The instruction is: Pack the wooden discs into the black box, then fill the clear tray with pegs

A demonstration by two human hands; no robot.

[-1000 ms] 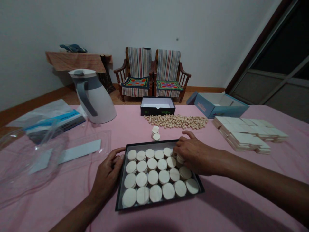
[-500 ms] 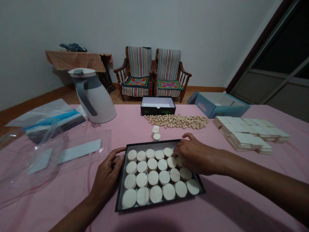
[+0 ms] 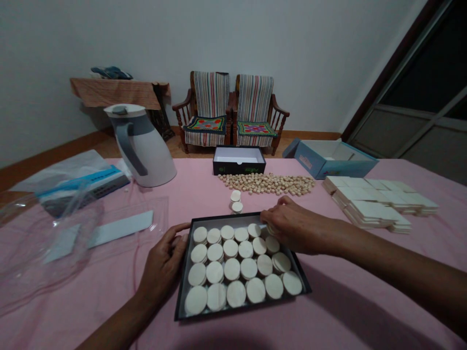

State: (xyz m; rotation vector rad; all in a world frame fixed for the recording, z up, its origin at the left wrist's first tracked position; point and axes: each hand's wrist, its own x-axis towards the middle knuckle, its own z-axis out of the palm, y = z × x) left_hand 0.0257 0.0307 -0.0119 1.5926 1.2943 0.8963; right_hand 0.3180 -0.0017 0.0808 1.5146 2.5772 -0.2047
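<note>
A shallow black tray (image 3: 182, 272) lies on the pink cloth in front of me, filled with rows of stacked round wooden discs (image 3: 232, 269). My left hand (image 3: 164, 265) grips the tray's left side, fingers at the far left corner and thumb along the rim. At the far right corner, my right hand (image 3: 292, 224) is closed with its fingertips down inside the tray. A pale disc edge shows under those fingers; how many discs they hold is hidden. Two small piles of discs (image 3: 236, 207) stand just beyond the tray's far edge.
Beyond are many small wooden pieces (image 3: 270, 183), a black open box (image 3: 239, 167) and a blue open box (image 3: 328, 163). Square wooden tiles (image 3: 372, 199) are stacked at right. A white jug (image 3: 146, 150), a blue-and-black packet (image 3: 83, 184) and clear plastic packaging (image 3: 120, 228) lie left.
My right hand has shifted slightly away from me toward the tray's far right corner, uncovering a disc in the second row. My left hand keeps its place on the tray.
</note>
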